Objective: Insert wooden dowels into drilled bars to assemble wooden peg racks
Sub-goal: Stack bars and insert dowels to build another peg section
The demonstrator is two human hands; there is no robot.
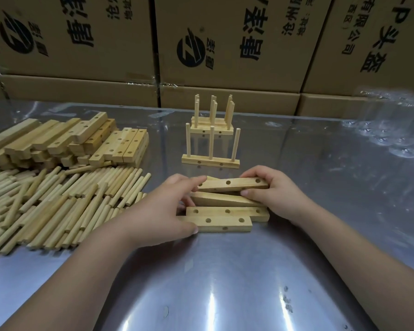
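Several drilled wooden bars lie in a loose cluster at the table's middle. My left hand (170, 206) holds the left ends of the cluster, thumb against the nearest bar (225, 224) and fingers over the top bar (234, 184). My right hand (270, 192) grips the right end of that top bar, fingers curled round it. Between them sit a tilted bar (222, 199) and a flat bar (227, 212). A finished peg rack (210, 161) with three upright dowels stands just behind; more finished racks (212, 126) stand farther back.
A heap of loose dowels (58, 206) covers the table's left side, with a stack of drilled bars (65, 142) behind it. Cardboard boxes (225, 44) wall off the back. Crumpled clear plastic (397, 130) lies at the right on the shiny metal table (225, 283).
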